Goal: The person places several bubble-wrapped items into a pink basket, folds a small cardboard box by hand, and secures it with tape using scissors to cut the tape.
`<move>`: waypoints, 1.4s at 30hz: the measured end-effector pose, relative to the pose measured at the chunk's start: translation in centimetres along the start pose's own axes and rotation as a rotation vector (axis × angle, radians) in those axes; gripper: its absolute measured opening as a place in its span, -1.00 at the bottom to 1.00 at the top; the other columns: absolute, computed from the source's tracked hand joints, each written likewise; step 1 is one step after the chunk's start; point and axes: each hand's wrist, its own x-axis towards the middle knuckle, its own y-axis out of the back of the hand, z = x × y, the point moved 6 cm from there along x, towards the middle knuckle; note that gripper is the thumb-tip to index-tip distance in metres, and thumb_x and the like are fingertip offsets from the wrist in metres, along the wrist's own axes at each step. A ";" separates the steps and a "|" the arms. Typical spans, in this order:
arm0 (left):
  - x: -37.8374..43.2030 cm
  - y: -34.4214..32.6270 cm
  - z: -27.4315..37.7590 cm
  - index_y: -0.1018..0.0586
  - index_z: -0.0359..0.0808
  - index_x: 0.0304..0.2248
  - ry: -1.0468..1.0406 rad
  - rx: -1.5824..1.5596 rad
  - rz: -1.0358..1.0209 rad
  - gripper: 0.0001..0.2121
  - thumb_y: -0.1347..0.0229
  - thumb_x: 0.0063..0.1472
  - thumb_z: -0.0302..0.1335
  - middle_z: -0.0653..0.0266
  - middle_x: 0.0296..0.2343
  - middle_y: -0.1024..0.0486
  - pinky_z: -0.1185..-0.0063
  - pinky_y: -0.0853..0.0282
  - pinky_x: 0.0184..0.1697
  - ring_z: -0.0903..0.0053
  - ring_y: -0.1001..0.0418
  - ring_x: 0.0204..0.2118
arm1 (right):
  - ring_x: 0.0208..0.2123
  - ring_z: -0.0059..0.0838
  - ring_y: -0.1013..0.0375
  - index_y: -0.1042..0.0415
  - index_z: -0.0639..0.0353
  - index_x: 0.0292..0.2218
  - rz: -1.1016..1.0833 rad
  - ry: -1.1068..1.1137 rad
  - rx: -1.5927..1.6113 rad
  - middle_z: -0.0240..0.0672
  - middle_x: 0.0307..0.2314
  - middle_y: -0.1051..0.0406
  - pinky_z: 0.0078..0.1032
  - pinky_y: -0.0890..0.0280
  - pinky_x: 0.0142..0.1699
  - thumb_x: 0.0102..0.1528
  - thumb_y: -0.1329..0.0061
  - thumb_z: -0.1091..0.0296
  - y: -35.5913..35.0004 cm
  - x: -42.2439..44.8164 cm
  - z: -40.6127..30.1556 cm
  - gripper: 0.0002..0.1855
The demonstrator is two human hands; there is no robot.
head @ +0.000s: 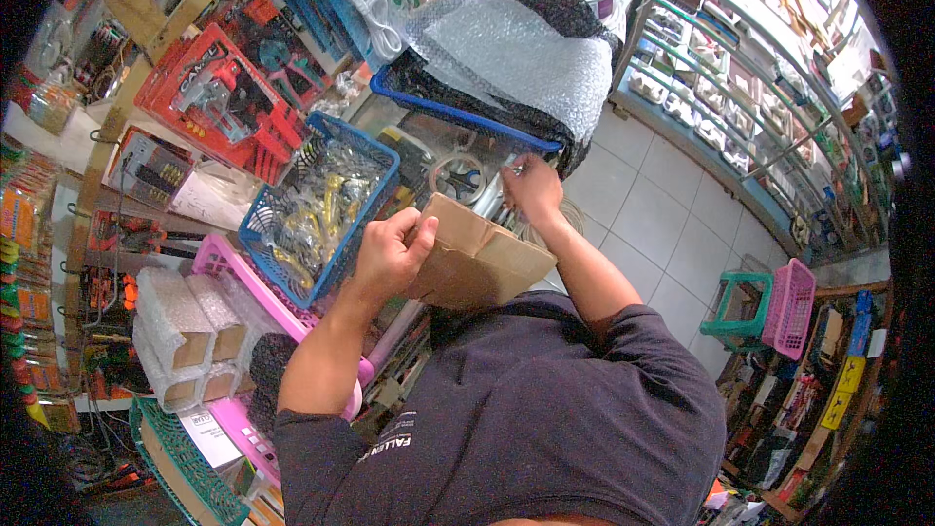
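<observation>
My left hand (394, 248) grips the left edge of a brown cardboard box (475, 259), held tilted in front of my chest with its flaps up. Just beyond the box, my right hand (537, 188) has its fingertips pinched on a small pale item, too small and blurred to identify. Silvery tube-like pieces (492, 196) show below those fingers, between the hand and the box. A round, ring-shaped roll (438, 179) lies to their left. The inside of the box is hidden from this angle.
A blue plastic basket (391, 161) of bagged yellow-and-metal fittings stands left. Bubble wrap (511, 51) covers a blue crate (467, 117) ahead. Bubble-wrapped boxes (179, 329) are stacked at lower left. A glass display case (730, 88) and green stool (738, 307) stand right, beyond the tiled floor (650, 212).
</observation>
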 end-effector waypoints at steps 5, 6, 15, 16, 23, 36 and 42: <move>0.1 0.1 0.5 -0.34 -0.37 -0.63 -0.001 -0.011 -0.001 -0.66 -0.03 0.16 -0.28 0.15 -0.80 -0.17 0.49 -0.07 -0.67 0.45 -0.11 -0.77 | -0.32 -0.11 -0.46 -0.45 -0.02 -0.28 -0.029 0.008 -0.085 -0.13 -0.41 -0.47 -0.26 -0.33 -0.22 -0.14 -0.05 -0.01 0.2 0.2 -0.7 -0.60; 0.1 0.1 0.5 -0.34 -0.37 -0.63 0.002 -0.010 -0.002 -0.66 -0.03 0.16 -0.28 0.15 -0.80 -0.17 0.49 -0.07 -0.67 0.45 -0.11 -0.77 | -0.32 -0.11 -0.46 -0.45 -0.02 -0.28 -0.031 0.013 -0.088 -0.13 -0.40 -0.47 -0.26 -0.33 -0.22 -0.14 -0.04 0.00 0.2 0.2 -0.8 -0.60; 0.0 0.0 0.1 -0.31 -0.36 -0.65 -0.016 0.000 0.007 -0.66 -0.04 0.15 -0.30 0.14 -0.79 -0.15 0.49 -0.06 -0.67 0.47 -0.10 -0.77 | -0.36 -0.08 -0.47 -0.43 0.04 -0.21 0.017 0.124 -0.142 -0.11 -0.43 -0.48 -0.23 -0.34 -0.24 -0.13 -0.03 0.06 0.2 -0.3 -1.5 -0.57; 0.0 0.0 0.1 -0.31 -0.36 -0.65 -0.007 0.004 0.000 -0.65 -0.04 0.15 -0.30 0.14 -0.79 -0.15 0.48 -0.06 -0.68 0.48 -0.09 -0.77 | -0.36 -0.08 -0.47 -0.42 0.05 -0.21 0.021 0.129 -0.146 -0.10 -0.43 -0.47 -0.23 -0.34 -0.25 -0.13 -0.03 0.05 0.2 -0.4 -1.6 -0.56; -0.1 0.0 -0.1 -0.31 -0.36 -0.65 0.009 -0.003 0.002 -0.66 -0.04 0.15 -0.29 0.13 -0.80 -0.14 0.48 -0.06 -0.68 0.48 -0.09 -0.77 | -0.40 -0.08 -0.48 -0.39 0.10 -0.17 0.063 0.147 -0.206 -0.07 -0.48 -0.47 -0.23 -0.35 -0.27 -0.12 -0.01 0.04 0.1 -0.4 -1.7 -0.51; 0.0 0.1 0.5 -0.32 -0.35 -0.64 0.011 0.041 -0.014 -0.66 -0.03 0.14 -0.27 0.08 -0.78 -0.18 0.44 -0.09 -0.66 0.31 -0.16 -0.76 | -0.43 -0.17 -0.44 -0.42 0.08 -0.37 0.190 0.368 -0.233 -0.25 -0.46 -0.47 -0.28 -0.17 -0.24 -0.02 0.07 0.14 -1.1 -0.9 -1.9 -0.76; 0.0 0.2 0.4 -0.32 -0.36 -0.64 0.034 0.054 -0.024 -0.65 -0.03 0.14 -0.27 0.06 -0.78 -0.18 0.43 -0.09 -0.65 0.27 -0.17 -0.75 | -0.45 -0.20 -0.46 -0.49 -0.01 -0.30 0.066 0.316 -0.342 -0.22 -0.49 -0.48 -0.24 -0.16 -0.21 0.06 0.16 0.06 -0.5 -1.0 -2.0 -0.70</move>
